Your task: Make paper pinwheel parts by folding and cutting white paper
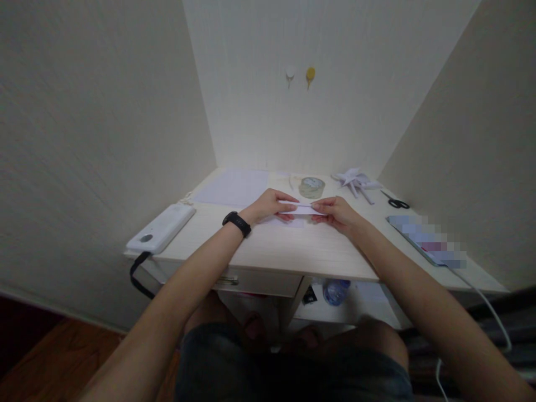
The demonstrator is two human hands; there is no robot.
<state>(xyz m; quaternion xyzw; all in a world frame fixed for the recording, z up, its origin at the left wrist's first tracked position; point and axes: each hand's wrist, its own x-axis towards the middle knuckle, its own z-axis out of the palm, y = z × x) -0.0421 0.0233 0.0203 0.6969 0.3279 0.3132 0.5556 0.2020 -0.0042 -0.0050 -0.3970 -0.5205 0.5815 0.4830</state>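
A small folded strip of white paper (302, 209) lies near the middle of the light wooden desk (293, 248). My left hand (270, 205) pinches its left end, fingers closed on it, a black band on the wrist. My right hand (337, 214) pinches the right end the same way. Both hands rest low on the desk surface.
Behind the hands stand a roll of clear tape (312, 187), a stack of white sheets (232, 187), a folded white paper star (355, 181) and black scissors (396, 202). A white power bank (161, 228) lies at the left edge, a phone with cable (427, 240) at the right.
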